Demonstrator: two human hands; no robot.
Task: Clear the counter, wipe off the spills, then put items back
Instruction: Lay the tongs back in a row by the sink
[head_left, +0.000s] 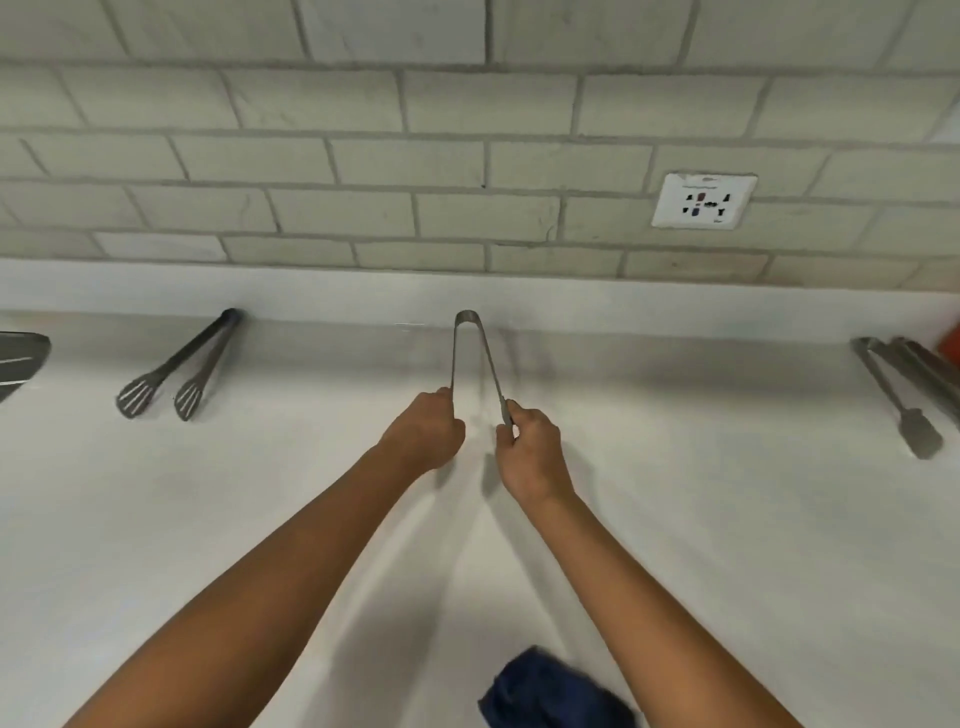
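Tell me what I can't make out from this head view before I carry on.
- Tips of the middle tongs: hidden inside the left hand and right hand.
- Dark utensil: cut off by the left edge.
- Blue cloth: blurred, cut off at the bottom edge.
- Socket markings: too small.

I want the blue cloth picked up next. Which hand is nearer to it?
Right. The right hand grips one leg of the tongs, almost straight beyond the blue cloth; the left hand grips the other leg, further to the left.
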